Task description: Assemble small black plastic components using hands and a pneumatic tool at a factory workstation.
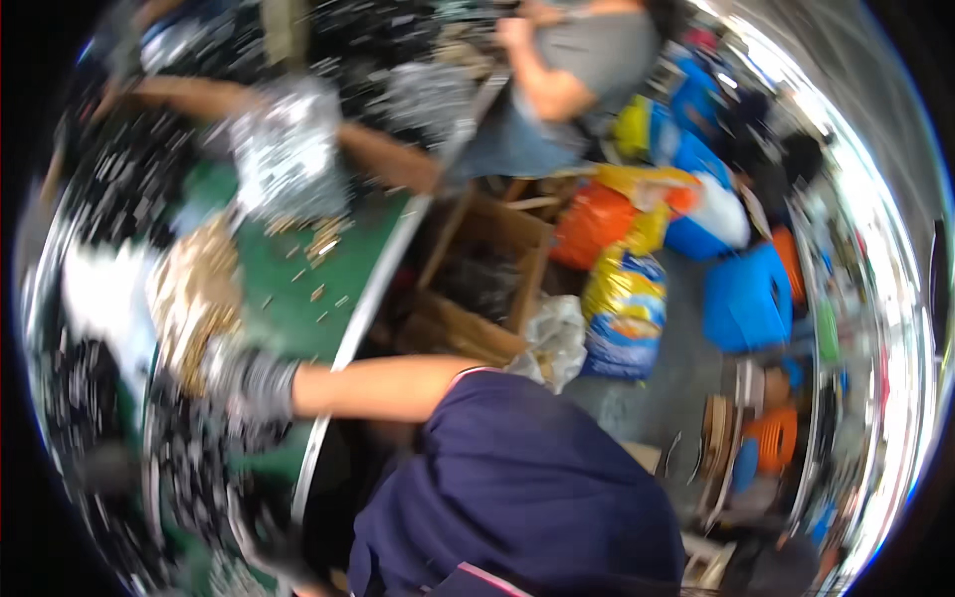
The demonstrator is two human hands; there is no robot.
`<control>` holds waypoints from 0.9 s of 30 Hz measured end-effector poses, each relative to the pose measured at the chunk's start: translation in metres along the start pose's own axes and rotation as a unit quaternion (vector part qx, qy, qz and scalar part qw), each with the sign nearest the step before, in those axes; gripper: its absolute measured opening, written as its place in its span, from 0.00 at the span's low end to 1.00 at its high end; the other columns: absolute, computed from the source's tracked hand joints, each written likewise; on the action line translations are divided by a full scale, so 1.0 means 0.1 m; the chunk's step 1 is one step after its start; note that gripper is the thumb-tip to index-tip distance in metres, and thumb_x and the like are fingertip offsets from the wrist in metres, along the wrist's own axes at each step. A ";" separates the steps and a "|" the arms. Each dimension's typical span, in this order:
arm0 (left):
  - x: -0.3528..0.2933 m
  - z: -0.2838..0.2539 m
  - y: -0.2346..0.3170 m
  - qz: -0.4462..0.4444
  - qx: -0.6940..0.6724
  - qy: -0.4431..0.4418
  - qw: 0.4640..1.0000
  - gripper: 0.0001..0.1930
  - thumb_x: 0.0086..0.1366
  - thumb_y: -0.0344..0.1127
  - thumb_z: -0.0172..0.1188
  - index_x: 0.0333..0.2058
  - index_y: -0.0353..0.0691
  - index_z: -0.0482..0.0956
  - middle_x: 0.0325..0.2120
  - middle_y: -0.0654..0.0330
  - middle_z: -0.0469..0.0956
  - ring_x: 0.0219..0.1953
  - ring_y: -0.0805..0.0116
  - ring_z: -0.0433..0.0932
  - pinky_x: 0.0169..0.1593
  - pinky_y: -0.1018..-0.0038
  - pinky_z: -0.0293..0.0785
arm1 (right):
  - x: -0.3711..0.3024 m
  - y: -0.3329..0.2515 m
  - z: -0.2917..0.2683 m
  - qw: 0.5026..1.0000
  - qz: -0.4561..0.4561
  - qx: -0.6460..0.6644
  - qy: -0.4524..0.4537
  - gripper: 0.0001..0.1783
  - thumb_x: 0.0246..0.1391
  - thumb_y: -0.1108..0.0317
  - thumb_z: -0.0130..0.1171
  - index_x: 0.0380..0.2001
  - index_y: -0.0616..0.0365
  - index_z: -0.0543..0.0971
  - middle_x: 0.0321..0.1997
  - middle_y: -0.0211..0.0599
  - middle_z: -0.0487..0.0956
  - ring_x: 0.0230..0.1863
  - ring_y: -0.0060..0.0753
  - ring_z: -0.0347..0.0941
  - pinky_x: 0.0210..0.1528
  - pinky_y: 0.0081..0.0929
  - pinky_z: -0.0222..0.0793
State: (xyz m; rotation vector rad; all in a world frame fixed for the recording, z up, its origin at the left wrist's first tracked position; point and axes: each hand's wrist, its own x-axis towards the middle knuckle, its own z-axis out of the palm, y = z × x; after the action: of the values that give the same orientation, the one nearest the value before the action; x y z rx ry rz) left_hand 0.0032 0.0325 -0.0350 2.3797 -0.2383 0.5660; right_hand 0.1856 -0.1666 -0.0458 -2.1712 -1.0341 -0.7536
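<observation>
My right hand, in a grey glove, reaches left over the green tabletop. It meets the lower end of a tan heap of small pieces, which may be in a clear bag. Motion blurs its fingers, so their grip is not readable. My left hand, gloved too, is low over the table's near edge, blurred, with a finger stretched out and nothing visible in it. Black small parts lie heaped beside both hands. A few loose brass-coloured pins are scattered on the green surface.
A clear plastic bag lies farther along the table, by a brown strip. Beyond the metal edge stand an open carton, a yellow and blue sack and a blue container. A co-worker in grey is at the top.
</observation>
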 end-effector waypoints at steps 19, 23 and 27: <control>0.87 -0.46 -0.20 -0.057 0.019 -0.024 0.998 0.17 0.56 0.33 0.67 0.47 0.42 0.82 0.44 0.53 0.80 0.46 0.52 0.79 0.50 0.64 0.78 | 0.38 0.14 -0.01 0.959 0.044 0.000 -0.279 0.06 0.53 0.67 0.63 0.34 0.55 0.79 0.33 0.42 0.79 0.36 0.46 0.77 0.40 0.39 0.73; 1.22 -0.28 -0.27 -0.029 0.221 -0.196 0.955 0.12 0.55 0.31 0.67 0.39 0.41 0.82 0.44 0.54 0.78 0.45 0.50 0.79 0.49 0.62 0.78 | 0.33 0.13 -0.03 0.967 0.079 0.091 -0.226 0.05 0.52 0.72 0.64 0.34 0.58 0.81 0.30 0.41 0.79 0.32 0.40 0.77 0.37 0.33 0.73; 1.23 -0.22 -0.36 0.002 0.226 -0.200 0.953 0.08 0.56 0.31 0.66 0.35 0.40 0.80 0.46 0.55 0.78 0.42 0.52 0.80 0.44 0.62 0.79 | 0.35 0.04 -0.11 0.942 0.163 0.220 -0.192 0.05 0.53 0.75 0.64 0.35 0.60 0.83 0.29 0.36 0.81 0.30 0.28 0.77 0.34 0.26 0.72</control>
State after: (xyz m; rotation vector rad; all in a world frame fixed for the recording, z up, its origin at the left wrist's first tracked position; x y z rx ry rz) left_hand 0.1165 0.0714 0.0163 2.9324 -0.3176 0.1346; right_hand 0.2053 -0.1602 -0.0148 -2.0478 -0.8838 0.0618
